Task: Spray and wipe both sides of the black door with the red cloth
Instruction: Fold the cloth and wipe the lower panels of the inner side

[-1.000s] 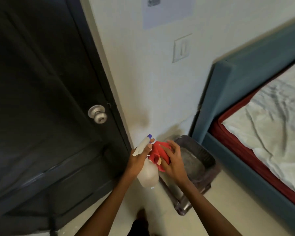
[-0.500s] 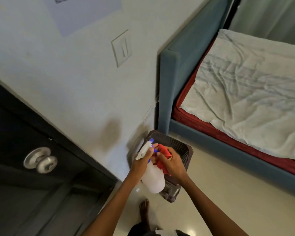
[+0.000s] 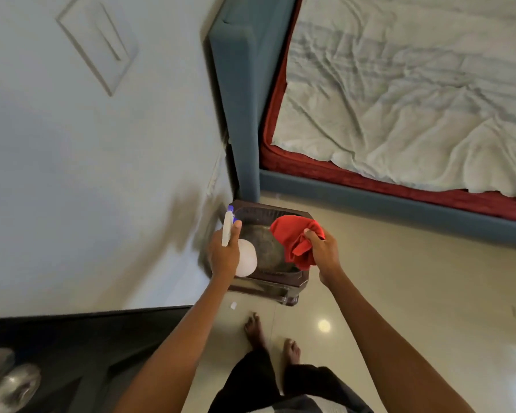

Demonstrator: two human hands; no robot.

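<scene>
— Hands first: what are they holding?
— Left hand (image 3: 224, 254) grips the spray bottle (image 3: 245, 260); right hand (image 3: 323, 251) pinches the bunched red cloth (image 3: 294, 238), both over a dark bin (image 3: 268, 289).
— And the door?
— I see the black door (image 3: 72, 353) low at my left, its silver knob (image 3: 11, 383) showing. A bed (image 3: 399, 99) lies to the right.

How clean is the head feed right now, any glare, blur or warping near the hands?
Head view: the wide lens bends the bed frame and tilts the wall; a bright glare spot sits on the floor; the door knob is smeared at the corner; the left hand on the spray bottle and the right hand gripping the red cloth look sharp.
</scene>
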